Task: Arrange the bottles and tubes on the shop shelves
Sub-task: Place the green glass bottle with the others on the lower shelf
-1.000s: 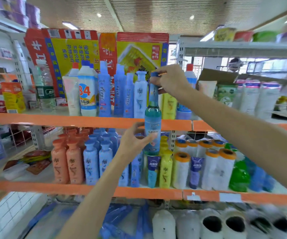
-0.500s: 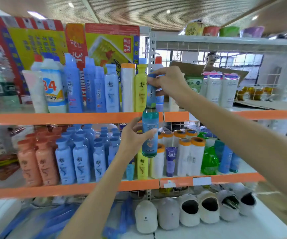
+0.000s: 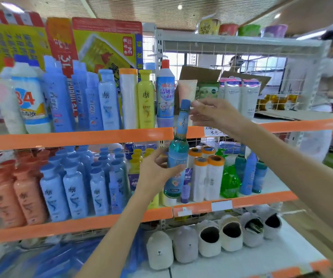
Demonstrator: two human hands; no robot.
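Your left hand [image 3: 157,169] grips the teal glass bottle [image 3: 176,157] round its body, fingers curled on the label, so the weight sits in that hand & the bottle stays upright. It's held in the air in front of the shelving, its base level w/ the lower shelf [image 3: 77,221] stock & its blue cap [image 3: 185,104] up at the height of the upper shelf [image 3: 77,137] row.

Your right hand [image 3: 215,113] is just beside the cap, fingers loose & spread, holding nothing; can't tell if a fingertip touches the cap. Prob. there to steady the tall neck.

Upper row is packed left to right: blue bottles [image 3: 93,101], yellow bottle [image 3: 146,101], toilet cleaner bottle w/ red cap [image 3: 165,93], then a peach tube [image 3: 186,89]. The only room looks to be right of the cleaner, near that tube, so likely that's where it goes, though similar teal bottles [image 3: 240,165] stand on the lower shelf right.

Glass & top-heavy: set it flat, don't knock the tube.
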